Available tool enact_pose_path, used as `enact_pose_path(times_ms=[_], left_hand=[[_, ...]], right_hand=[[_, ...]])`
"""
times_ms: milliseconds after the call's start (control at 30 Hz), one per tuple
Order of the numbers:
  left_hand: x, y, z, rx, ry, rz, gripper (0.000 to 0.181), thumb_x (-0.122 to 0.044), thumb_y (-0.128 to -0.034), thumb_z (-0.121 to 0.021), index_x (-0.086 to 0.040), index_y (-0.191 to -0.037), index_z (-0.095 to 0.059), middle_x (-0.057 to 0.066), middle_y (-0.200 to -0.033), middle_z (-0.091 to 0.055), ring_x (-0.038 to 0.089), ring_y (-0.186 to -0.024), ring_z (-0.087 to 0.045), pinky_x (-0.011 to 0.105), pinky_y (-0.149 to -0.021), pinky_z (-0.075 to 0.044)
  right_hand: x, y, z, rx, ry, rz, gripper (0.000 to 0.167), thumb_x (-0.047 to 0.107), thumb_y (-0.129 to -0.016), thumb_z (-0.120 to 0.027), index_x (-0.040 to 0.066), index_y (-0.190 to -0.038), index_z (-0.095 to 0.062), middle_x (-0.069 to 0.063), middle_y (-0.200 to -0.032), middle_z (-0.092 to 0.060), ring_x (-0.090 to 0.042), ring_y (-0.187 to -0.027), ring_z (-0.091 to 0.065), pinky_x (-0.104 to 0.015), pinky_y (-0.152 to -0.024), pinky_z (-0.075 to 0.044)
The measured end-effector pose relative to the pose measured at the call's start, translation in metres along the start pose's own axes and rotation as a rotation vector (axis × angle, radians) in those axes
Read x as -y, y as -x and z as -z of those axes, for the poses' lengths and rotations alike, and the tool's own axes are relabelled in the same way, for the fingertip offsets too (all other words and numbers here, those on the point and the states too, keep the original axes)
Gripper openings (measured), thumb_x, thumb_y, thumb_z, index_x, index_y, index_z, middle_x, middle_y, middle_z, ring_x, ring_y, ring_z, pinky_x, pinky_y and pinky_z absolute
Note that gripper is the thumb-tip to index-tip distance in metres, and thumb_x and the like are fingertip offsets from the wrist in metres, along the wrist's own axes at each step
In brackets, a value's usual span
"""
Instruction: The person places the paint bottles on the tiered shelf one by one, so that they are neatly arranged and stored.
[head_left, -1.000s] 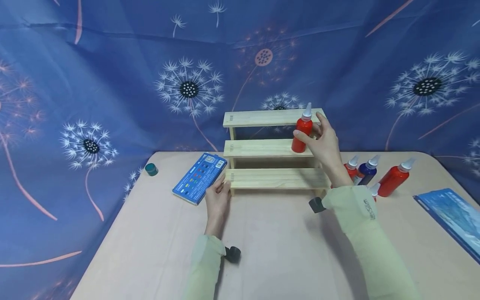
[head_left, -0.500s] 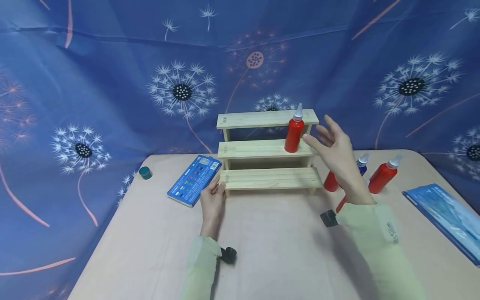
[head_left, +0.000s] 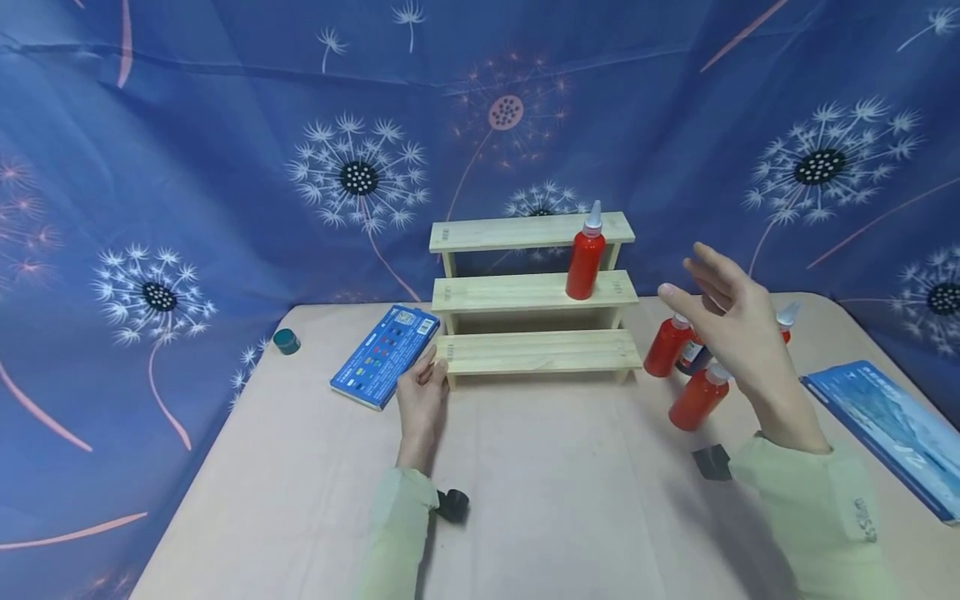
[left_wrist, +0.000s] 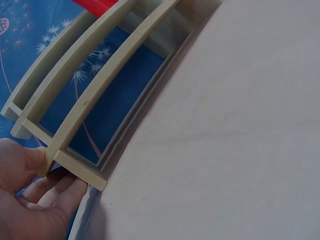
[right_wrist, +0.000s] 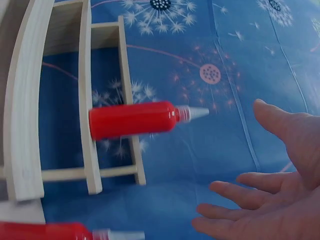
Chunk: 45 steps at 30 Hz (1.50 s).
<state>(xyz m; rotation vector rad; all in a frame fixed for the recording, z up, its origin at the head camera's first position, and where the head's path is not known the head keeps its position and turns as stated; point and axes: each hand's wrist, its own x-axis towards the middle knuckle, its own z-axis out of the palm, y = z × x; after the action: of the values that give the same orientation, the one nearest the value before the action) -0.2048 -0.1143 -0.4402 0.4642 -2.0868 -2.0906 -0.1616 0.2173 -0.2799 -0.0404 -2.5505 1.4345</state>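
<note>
1. Grips the wooden rack point(head_left: 517, 293) with the left hand point(head_left: 422, 400), thumb and fingers curled about the left end of the lowest shelf point(head_left: 538, 353).
2. Has the right hand point(head_left: 738, 342) released and raised in mid-air, to the right of the rack, thumb set well apart from the other fingers.
3. Has the upright red bottle point(head_left: 585, 265) on the middle shelf point(head_left: 498, 294), left of the right hand and apart from its fingertips, near that shelf's right end, pale nozzle pointing up.
4. Has, on the table point(head_left: 555, 500) below and left of the right hand, a rear red bottle point(head_left: 666, 347), a front red bottle point(head_left: 699, 400) and, between them, a dark blue bottle point(head_left: 692, 358), partly hidden.
5. Shows only part of a far red bottle point(head_left: 785, 335), beyond the right hand and mostly covered by it.
6. Has a flat blue box point(head_left: 384, 357) just left of the left hand; cannot tell whether touching. Farther left, a small green pot point(head_left: 286, 341).
7. Has a blue pad point(head_left: 885, 433) lying flat, right of the right hand.
8. Wears pale green sleeves point(head_left: 817, 517) behind both hands, with a black device point(head_left: 453, 506) at each wrist.
9. Faces, beyond both hands, a blue cloth point(head_left: 247, 92) printed with dandelions.
</note>
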Motion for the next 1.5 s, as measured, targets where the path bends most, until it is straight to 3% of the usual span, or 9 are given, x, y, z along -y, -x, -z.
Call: enact_pose_path(times_ms=[367, 533, 667, 733, 933, 1167, 1233, 1333, 1500], left_hand=[[0.001, -0.002, -0.001, -0.002, -0.004, -0.009, 0.041, -0.009, -0.0978, -0.058, -0.007, -0.138, -0.054, 0.019, -0.126, -0.064, 0.027, -0.113, -0.064, 0.027, -0.086, -0.058], [0.001, 0.0, -0.001, 0.0, -0.025, 0.005, 0.041, -0.01, -0.0983, -0.058, -0.009, -0.139, -0.053, 0.018, -0.129, -0.062, 0.027, -0.115, -0.063, 0.026, -0.088, -0.057], [0.001, -0.001, -0.001, 0.0, -0.023, 0.009, 0.041, -0.009, -0.0983, -0.057, -0.008, -0.139, -0.053, 0.019, -0.13, -0.061, 0.027, -0.115, -0.063, 0.026, -0.088, -0.057], [0.001, -0.001, -0.001, -0.003, -0.02, 0.007, 0.041, -0.008, -0.0982, -0.057, -0.008, -0.139, -0.053, 0.019, -0.129, -0.061, 0.027, -0.115, -0.063, 0.026, -0.087, -0.058], [0.001, -0.001, 0.0, 0.004, -0.031, 0.006, 0.041, -0.009, -0.0988, -0.056, -0.008, -0.14, -0.052, 0.018, -0.13, -0.061, 0.026, -0.114, -0.063, 0.025, -0.086, -0.058], [0.0, -0.001, 0.0, -0.005, -0.023, 0.001, 0.041, -0.008, -0.098, -0.058, -0.007, -0.138, -0.053, 0.019, -0.129, -0.062, 0.027, -0.114, -0.064, 0.028, -0.087, -0.058], [0.0, -0.001, 0.0, -0.006, -0.026, 0.001, 0.041, -0.008, -0.098, -0.058, -0.007, -0.139, -0.053, 0.019, -0.129, -0.062, 0.026, -0.114, -0.064, 0.027, -0.087, -0.058], [0.0, -0.001, 0.0, -0.008, -0.029, 0.0, 0.041, -0.009, -0.0981, -0.058, -0.008, -0.139, -0.053, 0.018, -0.129, -0.062, 0.026, -0.114, -0.064, 0.027, -0.087, -0.058], [0.002, -0.001, -0.001, 0.001, -0.018, 0.013, 0.041, -0.009, -0.0984, -0.057, -0.008, -0.139, -0.053, 0.018, -0.129, -0.062, 0.026, -0.114, -0.064, 0.025, -0.086, -0.058]], right_hand=[[-0.036, 0.019, 0.025, -0.04, 0.051, -0.077, 0.072, 0.041, -0.096, -0.059, 0.03, -0.156, -0.021, -0.014, -0.157, -0.032, -0.033, -0.145, -0.028, -0.054, -0.116, -0.029], [-0.056, 0.027, 0.03, -0.032, 0.066, -0.12, 0.072, 0.041, -0.096, -0.059, 0.033, -0.156, -0.02, -0.012, -0.157, -0.033, -0.032, -0.144, -0.03, -0.033, -0.11, -0.038], [-0.074, 0.032, 0.029, -0.038, 0.062, -0.128, 0.073, 0.037, -0.096, -0.06, 0.029, -0.156, -0.02, -0.014, -0.156, -0.034, -0.033, -0.142, -0.033, -0.01, -0.091, -0.046], [-0.083, 0.035, 0.028, -0.035, 0.062, -0.13, 0.074, 0.036, -0.096, -0.061, 0.027, -0.157, -0.02, -0.017, -0.155, -0.035, -0.035, -0.141, -0.034, -0.006, -0.087, -0.046], [-0.105, 0.044, 0.025, 0.018, 0.065, -0.195, 0.08, 0.041, -0.094, -0.062, 0.023, -0.158, -0.015, -0.023, -0.155, -0.031, -0.045, -0.139, -0.032, -0.022, -0.097, -0.048], [-0.126, 0.053, 0.021, 0.077, 0.032, -0.187, 0.083, 0.038, -0.096, -0.062, 0.013, -0.158, -0.013, -0.029, -0.154, -0.027, -0.051, -0.134, -0.035, -0.003, -0.075, -0.05], [-0.129, 0.054, 0.018, 0.086, 0.026, -0.194, 0.084, 0.038, -0.095, -0.062, 0.012, -0.158, -0.012, -0.028, -0.154, -0.027, -0.05, -0.133, -0.035, -0.005, -0.077, -0.052], [-0.131, 0.056, 0.012, 0.098, 0.055, -0.21, 0.088, 0.041, -0.094, -0.062, 0.01, -0.157, -0.01, -0.029, -0.154, -0.028, -0.052, -0.132, -0.036, -0.026, -0.087, -0.057], [-0.133, 0.057, 0.004, 0.133, 0.065, -0.243, 0.093, 0.045, -0.094, -0.062, 0.006, -0.157, -0.005, -0.032, -0.153, -0.025, -0.056, -0.131, -0.034, -0.061, -0.098, -0.041]])
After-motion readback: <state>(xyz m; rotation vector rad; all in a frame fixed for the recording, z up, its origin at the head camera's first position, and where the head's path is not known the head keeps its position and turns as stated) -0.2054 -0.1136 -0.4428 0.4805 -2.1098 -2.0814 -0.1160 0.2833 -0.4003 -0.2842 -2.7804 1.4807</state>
